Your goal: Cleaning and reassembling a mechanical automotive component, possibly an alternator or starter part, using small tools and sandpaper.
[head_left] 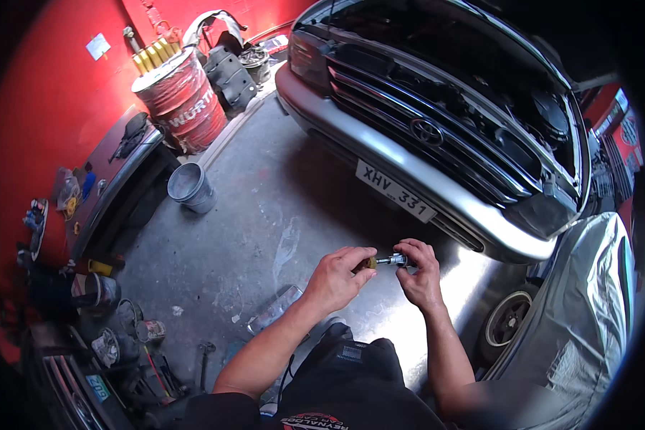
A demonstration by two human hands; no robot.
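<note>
In front of my body, both hands hold a small metal part (384, 261) with a thin shaft and a yellowish, brass-coloured round end (370, 263). My left hand (335, 277) pinches that round end between thumb and fingers. The wider silver end lies in the curled fingers and thumb of my right hand (421, 275), which hide some of it. The part's exact kind is too small to make out. It is held roughly level above the concrete floor (244, 236), apart from the car (408, 172) beyond, whose bonnet is raised.
At the back left stand a red drum (193, 115) and a grey bucket (191, 188). Cans, tools and a loose bumper (115, 186) line the left. A clear plastic container (276, 308) lies by my left forearm. To the right are a silver cover (588, 308) and a wheel (509, 319).
</note>
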